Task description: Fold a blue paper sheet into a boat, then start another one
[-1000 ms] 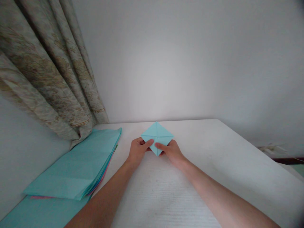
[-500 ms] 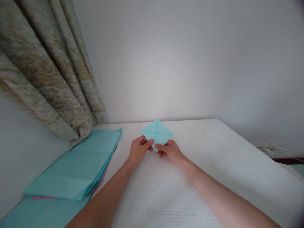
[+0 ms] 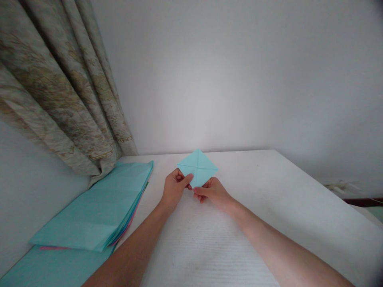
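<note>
the folded paper (image 3: 198, 165) is risking a slip or a swing out of line: the left hand (image 3: 175, 186) and right hand (image 3: 215, 191) are gripping it only along its lower edges, and its upper corner is projecting unsupported. uneven thumb pressure could be forcing an unwanted bend beside the crossing crease lines, or could be letting the layers shift. the paper is sitting between the hands, over the rear part of the counter (image 3: 239, 243), well apart from the stack of teal sheets (image 3: 89, 215) at the left; whether it is touching the counter cannot be told. the left fingers are pinching the lower left edge, thumb lying on the front face, other fingers curling behind. the right fingers are pinching near the bottom corner, thumb in front, others curling below. both pinches are leaving no visible gap beyond the paper's thickness.
</note>
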`<action>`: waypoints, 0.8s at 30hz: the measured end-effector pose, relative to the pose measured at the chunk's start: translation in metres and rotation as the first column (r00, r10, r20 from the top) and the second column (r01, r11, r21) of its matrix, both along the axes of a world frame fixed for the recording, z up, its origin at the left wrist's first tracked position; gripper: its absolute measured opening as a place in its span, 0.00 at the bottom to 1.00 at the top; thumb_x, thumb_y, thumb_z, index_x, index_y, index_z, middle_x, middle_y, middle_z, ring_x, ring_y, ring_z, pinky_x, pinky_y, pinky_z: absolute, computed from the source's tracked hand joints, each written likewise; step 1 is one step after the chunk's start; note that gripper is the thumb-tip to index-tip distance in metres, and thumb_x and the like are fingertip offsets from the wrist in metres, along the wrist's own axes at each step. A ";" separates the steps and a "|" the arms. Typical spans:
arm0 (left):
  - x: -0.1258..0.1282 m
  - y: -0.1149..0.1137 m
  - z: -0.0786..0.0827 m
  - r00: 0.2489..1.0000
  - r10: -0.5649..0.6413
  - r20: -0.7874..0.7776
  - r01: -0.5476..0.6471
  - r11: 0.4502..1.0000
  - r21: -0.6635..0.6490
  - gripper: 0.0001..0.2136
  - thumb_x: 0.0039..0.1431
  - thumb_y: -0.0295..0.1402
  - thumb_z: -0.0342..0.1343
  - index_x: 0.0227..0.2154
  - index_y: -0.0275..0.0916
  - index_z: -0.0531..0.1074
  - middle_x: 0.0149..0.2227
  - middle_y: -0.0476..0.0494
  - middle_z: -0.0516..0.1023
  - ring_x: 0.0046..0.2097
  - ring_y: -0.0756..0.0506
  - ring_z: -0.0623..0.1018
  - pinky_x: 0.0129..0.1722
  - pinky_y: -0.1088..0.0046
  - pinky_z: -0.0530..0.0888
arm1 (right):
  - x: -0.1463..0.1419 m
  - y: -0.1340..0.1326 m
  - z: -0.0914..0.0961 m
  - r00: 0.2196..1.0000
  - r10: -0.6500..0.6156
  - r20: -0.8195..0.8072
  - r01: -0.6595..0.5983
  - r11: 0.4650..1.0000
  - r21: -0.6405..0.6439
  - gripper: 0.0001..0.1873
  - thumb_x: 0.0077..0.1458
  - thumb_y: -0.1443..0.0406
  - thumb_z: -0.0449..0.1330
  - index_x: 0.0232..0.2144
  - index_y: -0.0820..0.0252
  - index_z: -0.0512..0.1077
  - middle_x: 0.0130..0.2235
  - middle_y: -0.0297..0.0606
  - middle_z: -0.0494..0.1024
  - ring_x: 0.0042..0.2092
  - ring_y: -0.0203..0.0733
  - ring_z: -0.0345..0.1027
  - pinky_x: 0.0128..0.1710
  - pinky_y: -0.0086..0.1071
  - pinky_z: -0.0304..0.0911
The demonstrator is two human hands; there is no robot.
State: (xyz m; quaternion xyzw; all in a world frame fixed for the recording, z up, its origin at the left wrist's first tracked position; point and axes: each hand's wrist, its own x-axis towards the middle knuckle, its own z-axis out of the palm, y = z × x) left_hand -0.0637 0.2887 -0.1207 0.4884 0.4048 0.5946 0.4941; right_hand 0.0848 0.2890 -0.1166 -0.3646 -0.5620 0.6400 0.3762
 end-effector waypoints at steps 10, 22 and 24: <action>0.001 -0.002 0.001 1.000 0.012 -0.007 -0.012 1.000 0.020 0.13 0.46 0.34 0.62 0.19 0.38 0.61 0.15 0.52 0.70 0.18 0.52 0.69 0.20 0.78 0.65 | -0.002 0.000 -0.003 1.000 -0.004 -0.004 0.004 0.999 0.039 0.12 0.40 0.59 0.67 0.24 0.64 0.74 0.21 0.36 0.74 0.21 0.33 0.63 0.19 0.27 0.59; 0.003 -0.001 -0.004 0.997 0.051 0.052 -0.052 0.999 0.012 0.15 0.46 0.36 0.62 0.20 0.39 0.60 0.15 0.55 0.68 0.17 0.52 0.69 0.19 0.78 0.65 | -0.004 -0.001 -0.002 0.999 -0.034 -0.019 0.035 0.998 0.051 0.13 0.40 0.58 0.66 0.22 0.63 0.73 0.22 0.35 0.74 0.21 0.33 0.61 0.18 0.27 0.56; 0.005 -0.002 -0.004 0.996 -0.013 0.084 0.012 1.000 0.019 0.15 0.48 0.37 0.61 0.21 0.39 0.59 0.16 0.55 0.69 0.17 0.52 0.70 0.20 0.76 0.67 | -0.004 -0.001 -0.003 0.998 -0.050 -0.033 0.052 0.997 0.059 0.13 0.40 0.58 0.66 0.22 0.63 0.73 0.21 0.35 0.74 0.21 0.33 0.60 0.18 0.27 0.56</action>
